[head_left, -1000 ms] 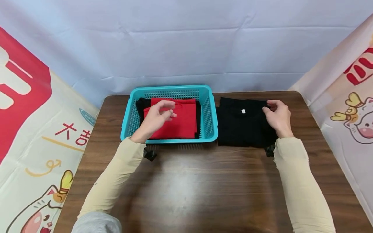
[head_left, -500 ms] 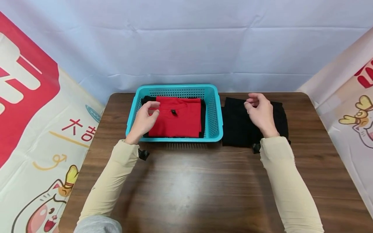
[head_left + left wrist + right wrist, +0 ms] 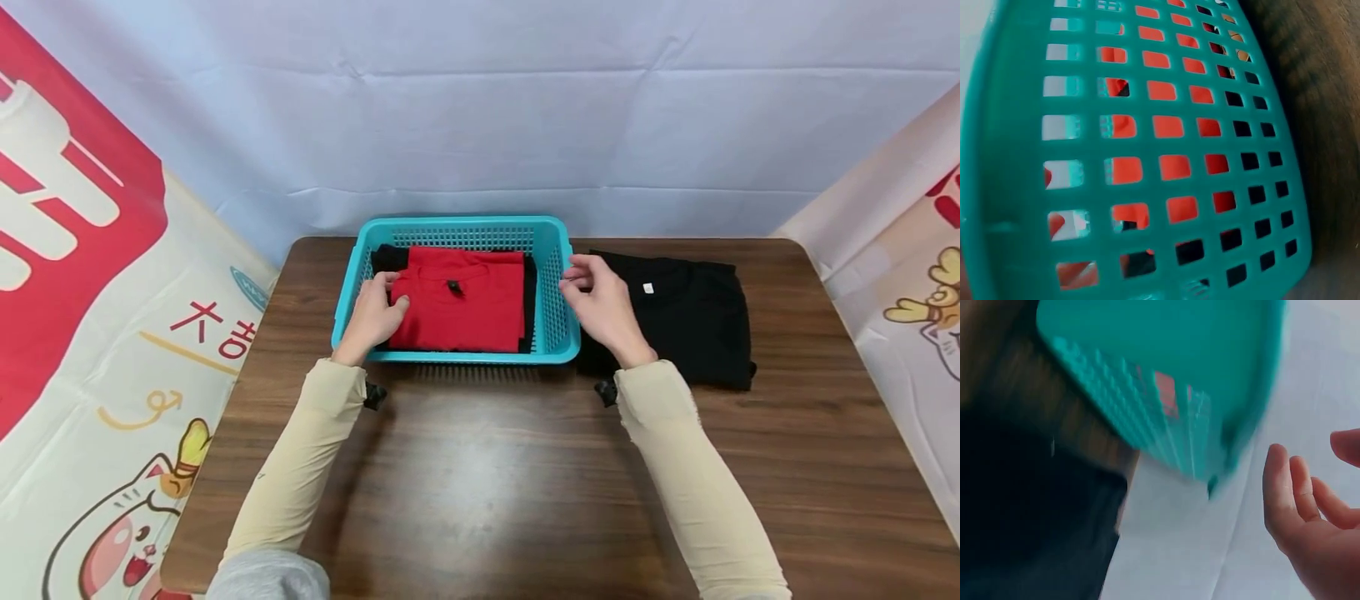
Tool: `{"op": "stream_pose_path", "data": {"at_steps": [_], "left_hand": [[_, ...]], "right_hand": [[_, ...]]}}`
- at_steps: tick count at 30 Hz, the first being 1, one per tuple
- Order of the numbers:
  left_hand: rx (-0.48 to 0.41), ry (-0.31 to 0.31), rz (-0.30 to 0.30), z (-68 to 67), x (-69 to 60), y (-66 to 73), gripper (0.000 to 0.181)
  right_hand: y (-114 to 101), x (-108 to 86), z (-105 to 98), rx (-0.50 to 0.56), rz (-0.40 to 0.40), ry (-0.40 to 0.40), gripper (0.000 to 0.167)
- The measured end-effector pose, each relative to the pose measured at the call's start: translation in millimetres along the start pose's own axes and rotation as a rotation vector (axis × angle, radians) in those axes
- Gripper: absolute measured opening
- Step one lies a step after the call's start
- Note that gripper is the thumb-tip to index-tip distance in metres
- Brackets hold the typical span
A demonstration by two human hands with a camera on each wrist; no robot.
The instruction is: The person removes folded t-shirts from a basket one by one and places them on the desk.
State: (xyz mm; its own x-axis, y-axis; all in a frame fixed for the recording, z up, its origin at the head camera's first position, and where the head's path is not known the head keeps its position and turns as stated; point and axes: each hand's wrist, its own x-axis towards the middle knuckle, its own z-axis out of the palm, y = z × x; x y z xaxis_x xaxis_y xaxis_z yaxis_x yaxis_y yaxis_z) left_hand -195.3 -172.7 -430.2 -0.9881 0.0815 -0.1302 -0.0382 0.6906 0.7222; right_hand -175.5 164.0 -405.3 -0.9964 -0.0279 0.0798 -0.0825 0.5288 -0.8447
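Observation:
A folded red T-shirt with a dark collar tag lies on black cloth inside a turquoise plastic basket. My left hand is over the basket's left end, its loosely bent fingers at the red shirt's left edge; contact is unclear. In the left wrist view the basket wall hides most of that hand. Beside the basket's right rim hovers my right hand, fingers relaxed and holding nothing. In the right wrist view these fingers stand apart from the basket. A folded black T-shirt with a white label lies to the right.
The basket and black shirt stand along the back of a brown wooden table. Behind it hangs a pale cloth. Printed sheets with cartoon drawings flank both sides.
My right hand has moved left from above the black shirt to the basket's right side. The left hand has drawn back from over the red shirt to its left edge. The camera has shifted slightly.

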Motion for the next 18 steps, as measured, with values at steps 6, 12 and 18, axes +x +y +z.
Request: {"op": "stream_pose_path", "data": {"at_steps": [6, 12, 18], "left_hand": [[0.008, -0.07, -0.129, 5.8, 7.6, 0.9, 0.062], [-0.097, -0.11, -0.201, 10.0, 14.5, -4.1, 0.067], [-0.203, -0.117, -0.281, 10.9, 20.3, -8.5, 0.066]], "right_hand": [[-4, -0.8, 23, 0.065, 0.029, -0.115, 0.047], [-3, 3.3, 42, 0.122, 0.092, -0.175, 0.051], [-2, 9.7, 59, 0.102, 0.149, -0.251, 0.061]]}}
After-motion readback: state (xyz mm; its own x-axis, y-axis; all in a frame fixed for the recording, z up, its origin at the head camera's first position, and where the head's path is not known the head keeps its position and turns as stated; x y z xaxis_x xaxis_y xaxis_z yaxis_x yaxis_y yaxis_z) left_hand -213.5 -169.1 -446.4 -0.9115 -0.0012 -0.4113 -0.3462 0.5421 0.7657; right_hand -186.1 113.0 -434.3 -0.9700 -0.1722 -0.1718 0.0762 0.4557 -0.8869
